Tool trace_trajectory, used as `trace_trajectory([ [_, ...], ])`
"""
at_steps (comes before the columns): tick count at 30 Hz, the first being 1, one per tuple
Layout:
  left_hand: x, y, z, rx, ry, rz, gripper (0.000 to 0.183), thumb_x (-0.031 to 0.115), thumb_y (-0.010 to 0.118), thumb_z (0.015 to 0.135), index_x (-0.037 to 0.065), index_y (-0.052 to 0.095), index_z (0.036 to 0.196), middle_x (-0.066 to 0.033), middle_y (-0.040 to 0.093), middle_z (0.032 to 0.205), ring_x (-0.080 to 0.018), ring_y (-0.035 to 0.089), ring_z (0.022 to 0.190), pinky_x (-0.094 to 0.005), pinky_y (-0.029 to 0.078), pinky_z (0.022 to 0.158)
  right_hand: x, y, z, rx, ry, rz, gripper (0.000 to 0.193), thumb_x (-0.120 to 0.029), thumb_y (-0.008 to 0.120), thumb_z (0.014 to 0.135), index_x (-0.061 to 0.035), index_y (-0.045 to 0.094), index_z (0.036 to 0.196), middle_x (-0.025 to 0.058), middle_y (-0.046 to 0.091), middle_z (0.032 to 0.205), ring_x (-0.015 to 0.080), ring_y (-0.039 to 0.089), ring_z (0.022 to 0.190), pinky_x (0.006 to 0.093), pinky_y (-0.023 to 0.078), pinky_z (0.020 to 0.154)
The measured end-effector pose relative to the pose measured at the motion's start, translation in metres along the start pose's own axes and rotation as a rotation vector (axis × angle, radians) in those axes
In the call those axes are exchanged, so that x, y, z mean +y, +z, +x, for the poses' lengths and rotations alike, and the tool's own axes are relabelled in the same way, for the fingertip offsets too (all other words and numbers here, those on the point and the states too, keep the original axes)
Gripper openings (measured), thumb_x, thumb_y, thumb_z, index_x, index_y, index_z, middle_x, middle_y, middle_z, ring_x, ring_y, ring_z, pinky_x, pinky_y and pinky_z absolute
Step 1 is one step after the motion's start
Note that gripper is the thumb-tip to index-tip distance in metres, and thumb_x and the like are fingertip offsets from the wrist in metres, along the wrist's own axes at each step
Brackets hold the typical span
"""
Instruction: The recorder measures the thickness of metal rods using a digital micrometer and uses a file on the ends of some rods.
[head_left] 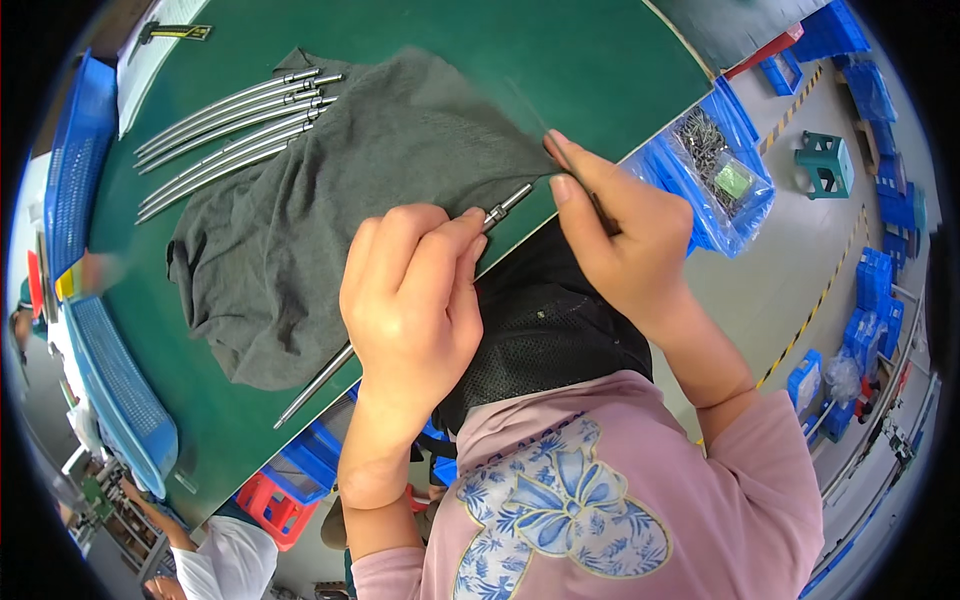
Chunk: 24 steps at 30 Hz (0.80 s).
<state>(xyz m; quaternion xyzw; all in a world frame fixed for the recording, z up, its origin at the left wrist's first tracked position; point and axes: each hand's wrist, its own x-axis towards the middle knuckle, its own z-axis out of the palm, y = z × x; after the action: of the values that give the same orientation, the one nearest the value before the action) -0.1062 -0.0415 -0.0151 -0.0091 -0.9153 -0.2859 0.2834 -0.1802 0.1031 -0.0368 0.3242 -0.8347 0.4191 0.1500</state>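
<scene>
My left hand is closed around a slim, shiny metal rod that lies slantwise along the table's near edge. The rod's stepped, collared end sticks out past my fingertips toward my right hand. Between thumb and fingers, my right hand pinches a thin dark tool; its far part is smeared by motion, so its kind is unclear. A gap separates the tool from the rod's end. Under and beyond my left hand spreads a crumpled grey cloth. Several similar metal rods lie side by side, their collared ends at the cloth's far left.
The green table has blue baskets along its left side. By its right edge, a blue bin holds many small metal parts in plastic. A green stool and more blue bins stand on the floor. Another person is at lower left.
</scene>
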Motion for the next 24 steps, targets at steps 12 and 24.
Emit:
trace_trajectory([
  [12,0.000,-0.002,0.000,-0.026,0.008,0.020,0.019,-0.006,0.063,0.059,0.002,0.058,0.077,-0.0068,0.050,0.070,-0.0221,0.046,0.058,-0.0299,0.037,0.050,-0.012,-0.012,0.009,-0.110,0.093,0.204,0.017,-0.004,0.061,0.070,-0.0044,0.062,0.087,0.0067,0.053,0.053,0.0123,0.050,0.040,0.0236,0.036,0.038],
  [24,0.031,-0.040,0.006,-0.233,-0.114,-0.022,0.021,-0.001,0.061,0.064,0.003,0.052,0.083,-0.0067,0.052,0.074,-0.0230,0.055,0.060,-0.0305,0.043,0.048,-0.012,-0.029,0.012,-0.303,0.248,0.596,0.009,-0.002,0.055,0.078,-0.0016,0.056,0.087,-0.0012,0.050,0.058,0.0031,0.041,0.051,0.0184,0.032,0.045],
])
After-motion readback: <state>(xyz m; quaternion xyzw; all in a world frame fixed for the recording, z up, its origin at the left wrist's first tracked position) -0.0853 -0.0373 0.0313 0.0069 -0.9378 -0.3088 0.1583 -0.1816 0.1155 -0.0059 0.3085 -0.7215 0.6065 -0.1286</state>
